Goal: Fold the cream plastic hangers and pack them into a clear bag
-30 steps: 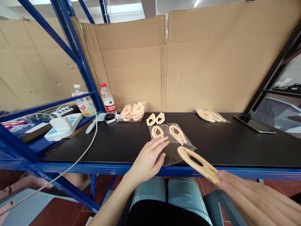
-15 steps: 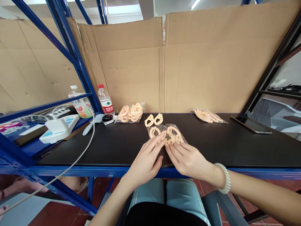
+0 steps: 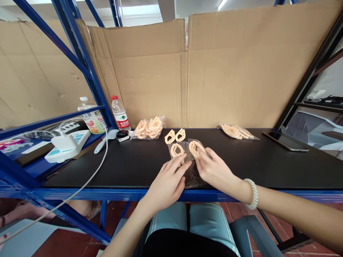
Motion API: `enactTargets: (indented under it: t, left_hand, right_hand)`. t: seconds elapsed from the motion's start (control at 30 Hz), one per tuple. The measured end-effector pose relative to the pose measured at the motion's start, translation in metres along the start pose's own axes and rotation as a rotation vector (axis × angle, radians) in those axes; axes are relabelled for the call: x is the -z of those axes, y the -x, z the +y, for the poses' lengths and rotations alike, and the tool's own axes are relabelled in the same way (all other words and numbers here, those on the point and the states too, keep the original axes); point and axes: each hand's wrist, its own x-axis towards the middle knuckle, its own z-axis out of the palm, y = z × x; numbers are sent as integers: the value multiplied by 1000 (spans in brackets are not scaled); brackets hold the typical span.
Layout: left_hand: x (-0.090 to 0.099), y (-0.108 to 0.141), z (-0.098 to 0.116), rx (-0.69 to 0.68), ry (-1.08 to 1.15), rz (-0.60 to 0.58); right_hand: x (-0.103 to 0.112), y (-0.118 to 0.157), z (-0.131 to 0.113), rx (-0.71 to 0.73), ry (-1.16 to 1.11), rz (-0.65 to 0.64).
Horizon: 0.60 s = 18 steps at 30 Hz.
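A clear plastic bag (image 3: 193, 177) lies flat near the table's front edge, with peach plastic looped pieces at its far end. My left hand (image 3: 166, 182) rests over the bag's left side, fingers stretched out beside the left looped piece (image 3: 177, 149). The fingers of my right hand (image 3: 215, 170) are closed on the near end of the right looped piece (image 3: 194, 147); the fingertips partly hide it. Whether that piece is wholly inside the bag I cannot tell. Just beyond the bag sit two loose pale-yellow pieces, a left one (image 3: 169, 137) and a right one (image 3: 180, 135).
Filled bags of similar pieces stand at the back left (image 3: 149, 128) and back right (image 3: 237, 131). A tablet (image 3: 285, 141) lies at right. Leftward are a water bottle (image 3: 121, 114), a hairbrush (image 3: 105, 140), and a white cable (image 3: 103, 160) crossing the table's edge.
My right hand has shifted slightly right and away from my left hand, turning the right looped piece more upright. The two looped pieces now lie further apart. My left hand has hardly moved.
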Motion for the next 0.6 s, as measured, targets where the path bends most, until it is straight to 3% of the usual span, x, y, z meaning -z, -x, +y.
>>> enactTargets:
  t: [0.2,0.33,0.4,0.5,0.6]
  left_hand:
    - [0,0,0,2,-17,-2]
    - [-1,0,0,4,-22,-17]
    - [-1,0,0,6,-25,-28]
    - [-2,0,-1,3,-27,-30]
    - [-2,1,-1,-18,-26,-2]
  right_hand:
    - [-9,0,-4,-35,-56,-71]
    - [12,4,2,-95,-206,-83]
    - [33,6,18,-48,-400,-51]
    - [56,4,55,-159,-742,-43]
    - [44,-8,93,-258,-777,-85]
